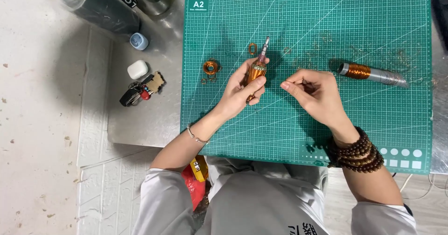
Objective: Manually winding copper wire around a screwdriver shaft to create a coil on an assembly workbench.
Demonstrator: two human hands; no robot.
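While the person's grey-sleeved arms reach out from the near edge, both hands work above a green cutting mat [289, 123] that lies on a grey metal desk [144, 118]. On the right wrist sits a stack of brown bead bracelets [357, 151]; on the left, a thin bangle [196, 136]. Nearer the middle, the right hand [312, 92] has its thumb and forefinger pinched narrowly together; whether fine wire sits in that grip I cannot tell. Just left of it, the left hand [240, 92] closes its grip around a copper-wound rotor [257, 67], shaft tilted far and slightly right. Farther left on the mat lies a small copper coil [210, 67]. At far right rests a second copper-wound shaft [371, 73]. Left of the mat lie keys [135, 94], a white earbud case [137, 69] and dark bottles [102, 4].
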